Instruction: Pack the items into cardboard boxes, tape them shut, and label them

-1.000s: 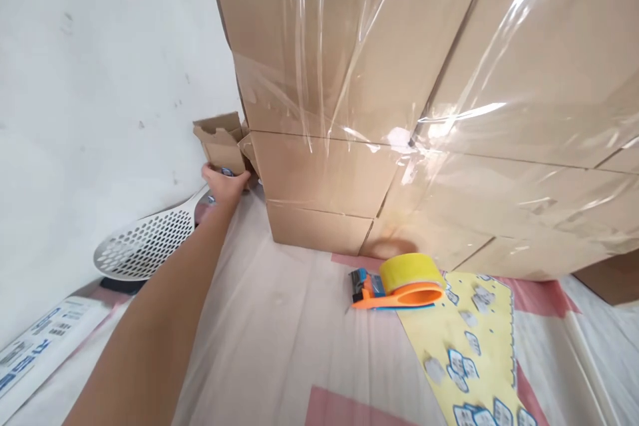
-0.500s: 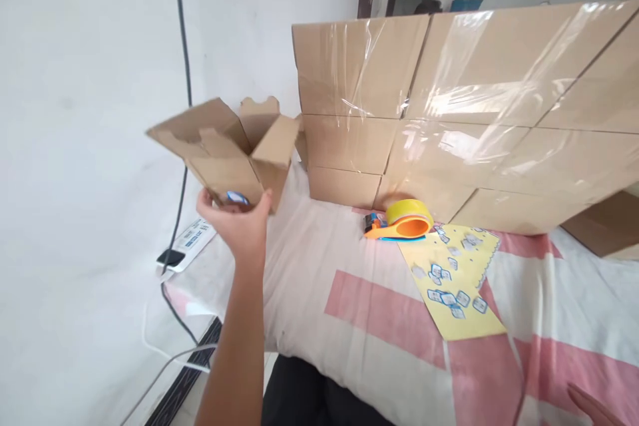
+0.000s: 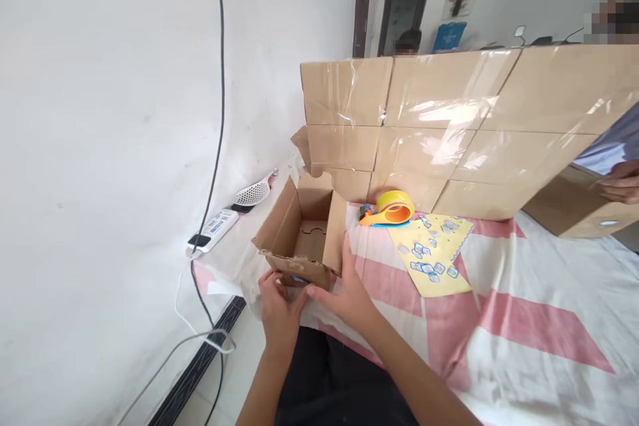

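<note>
An open cardboard box [image 3: 285, 218] stands in front of me, its top flaps raised and its inside bare. My left hand [image 3: 279, 303] grips the near wall from the front, fingers bent against the cardboard. At the near right corner, my right hand [image 3: 347, 293] holds the same box, thumb on the front and fingers along the right side. Between my thumbs, a small blue-edged sticker [image 3: 298, 279] shows partly on the front wall.
A wall of taped boxes [image 3: 424, 140] stands behind. An orange tape dispenser [image 3: 392, 208] with yellow tape lies near a yellow sticker sheet [image 3: 434, 286]. Left are a white hairbrush [image 3: 252, 194] and a power strip [image 3: 219, 226]. A co-worker's hand [image 3: 622, 183] holds another box [image 3: 564, 203].
The box has come from the left, down and right, to sit upright before me. My right hand has moved in from the lower right and taken hold of it. The co-worker has come into view.
</note>
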Demonstrator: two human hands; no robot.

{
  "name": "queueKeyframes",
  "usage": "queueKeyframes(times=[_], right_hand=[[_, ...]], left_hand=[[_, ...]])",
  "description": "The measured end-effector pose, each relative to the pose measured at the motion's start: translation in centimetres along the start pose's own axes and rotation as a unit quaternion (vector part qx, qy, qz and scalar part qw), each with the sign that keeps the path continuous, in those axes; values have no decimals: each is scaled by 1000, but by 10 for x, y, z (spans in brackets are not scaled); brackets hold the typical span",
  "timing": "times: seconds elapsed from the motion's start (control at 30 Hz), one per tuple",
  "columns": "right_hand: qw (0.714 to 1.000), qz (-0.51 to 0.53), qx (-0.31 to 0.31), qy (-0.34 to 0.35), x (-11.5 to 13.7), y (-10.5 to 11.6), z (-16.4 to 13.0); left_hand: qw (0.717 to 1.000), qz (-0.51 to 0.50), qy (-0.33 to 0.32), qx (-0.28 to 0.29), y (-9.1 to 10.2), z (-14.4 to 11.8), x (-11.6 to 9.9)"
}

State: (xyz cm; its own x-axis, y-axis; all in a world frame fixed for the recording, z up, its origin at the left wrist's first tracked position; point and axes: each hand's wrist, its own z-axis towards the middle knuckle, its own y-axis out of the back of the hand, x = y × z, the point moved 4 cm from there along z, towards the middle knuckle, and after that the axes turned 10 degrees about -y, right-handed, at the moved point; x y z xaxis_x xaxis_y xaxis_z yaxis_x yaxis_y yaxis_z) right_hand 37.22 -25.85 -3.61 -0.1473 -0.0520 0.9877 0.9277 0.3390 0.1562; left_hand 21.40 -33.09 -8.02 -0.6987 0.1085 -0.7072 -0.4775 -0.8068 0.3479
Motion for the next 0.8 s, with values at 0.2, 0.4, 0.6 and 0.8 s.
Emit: queueKeyframes(times=[0.2, 0.4, 0.6, 0.8], right_hand=[[990, 112, -89, -11, -24, -26, -9], [986, 103, -132, -10, -47, -30, -9], [991, -3, -132, 23, -39, -27, -18], [997, -25, -54, 45, -21, -24, -44]], left_hand=[[998, 53, -41, 14, -1, 6, -3], [1000, -19, -17, 6, 4, -4, 5], [997, 2, -60, -50, 19, -8, 0], [963, -30, -256, 79, 6, -20, -33]])
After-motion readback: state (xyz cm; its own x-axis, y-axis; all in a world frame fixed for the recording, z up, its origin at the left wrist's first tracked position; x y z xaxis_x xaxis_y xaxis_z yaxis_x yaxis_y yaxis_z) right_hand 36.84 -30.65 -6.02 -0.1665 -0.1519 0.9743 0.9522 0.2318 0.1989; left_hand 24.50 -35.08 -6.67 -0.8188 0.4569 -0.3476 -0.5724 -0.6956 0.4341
